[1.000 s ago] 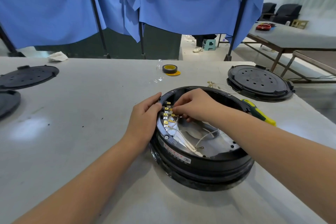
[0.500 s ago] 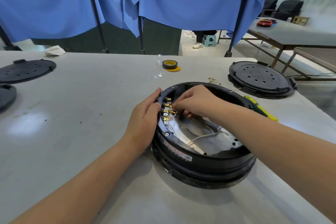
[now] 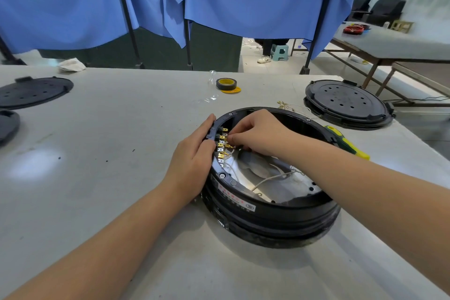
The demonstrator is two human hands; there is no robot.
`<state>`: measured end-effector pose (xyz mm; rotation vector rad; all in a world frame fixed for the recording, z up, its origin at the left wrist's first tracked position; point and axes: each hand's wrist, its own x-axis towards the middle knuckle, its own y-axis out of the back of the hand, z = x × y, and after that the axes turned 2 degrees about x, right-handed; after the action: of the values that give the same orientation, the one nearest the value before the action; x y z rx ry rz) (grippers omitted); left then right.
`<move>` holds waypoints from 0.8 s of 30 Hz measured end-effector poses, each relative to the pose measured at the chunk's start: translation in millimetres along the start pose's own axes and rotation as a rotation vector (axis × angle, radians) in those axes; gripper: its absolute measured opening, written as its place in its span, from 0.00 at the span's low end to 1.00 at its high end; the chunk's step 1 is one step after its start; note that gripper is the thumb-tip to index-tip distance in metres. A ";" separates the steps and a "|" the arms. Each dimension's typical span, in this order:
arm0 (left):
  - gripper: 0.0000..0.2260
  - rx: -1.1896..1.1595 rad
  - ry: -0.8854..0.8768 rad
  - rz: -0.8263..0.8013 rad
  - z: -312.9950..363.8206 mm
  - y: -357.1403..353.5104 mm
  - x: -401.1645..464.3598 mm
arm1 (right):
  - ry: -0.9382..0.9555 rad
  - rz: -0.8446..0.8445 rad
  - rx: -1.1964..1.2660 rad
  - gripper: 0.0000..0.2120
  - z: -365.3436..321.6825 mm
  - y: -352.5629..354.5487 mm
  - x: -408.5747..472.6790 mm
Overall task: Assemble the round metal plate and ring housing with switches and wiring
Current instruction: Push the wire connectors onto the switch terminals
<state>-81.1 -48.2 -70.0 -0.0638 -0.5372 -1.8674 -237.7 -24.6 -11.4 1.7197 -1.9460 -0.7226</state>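
Note:
A black ring housing [image 3: 272, 212] stands in the middle of the table, with a round metal plate [image 3: 275, 178] set inside it. A row of switch terminals [image 3: 221, 147] with brass tabs lines the ring's inner left wall. White wires [image 3: 272, 178] lie loose across the plate. My left hand [image 3: 192, 161] presses flat against the ring's outer left wall, fingers straight. My right hand [image 3: 258, 133] reaches inside the ring and pinches a small brass wire connector [image 3: 229, 145] at the terminals.
A black perforated lid [image 3: 345, 103] lies at the right, two more black lids [image 3: 34, 91] at the far left. A roll of tape [image 3: 226, 83] sits behind the ring. A green and yellow screwdriver [image 3: 345, 145] lies by the ring's right side. Spare wires [image 3: 289, 106] lie behind it.
The view has shifted slightly. My right hand's fingers have worked a little along the terminal row, and the loose white wires on the plate have shifted. My left hand has stayed on the ring.

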 end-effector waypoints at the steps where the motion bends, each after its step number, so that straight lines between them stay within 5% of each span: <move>1: 0.28 0.002 0.001 0.002 0.1 -0.2 0.2 | 0.001 0.001 -0.001 0.06 0.2 -0.4 -0.1; 10: 0.28 -0.007 0.018 0.018 1.3 -0.6 0.6 | 0.025 -0.008 -0.024 0.03 -0.3 0.9 -1.5; 15: 0.28 0.006 0.007 0.013 1.9 -0.5 -0.7 | -0.070 0.137 -0.053 0.07 3.3 11.8 -6.9; 20: 0.28 0.032 -0.006 0.013 2.7 -0.2 -1.4 | -0.346 -0.207 0.045 0.13 -4.9 13.9 -14.7; 24: 0.28 0.029 -0.010 0.014 4.9 -0.6 -2.0 | -0.391 -0.294 0.149 0.11 -6.9 12.6 -13.8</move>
<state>-82.0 -44.3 -66.4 -0.0571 -0.5691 -1.8460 -241.2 -10.4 2.2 2.1135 -2.0582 -1.1145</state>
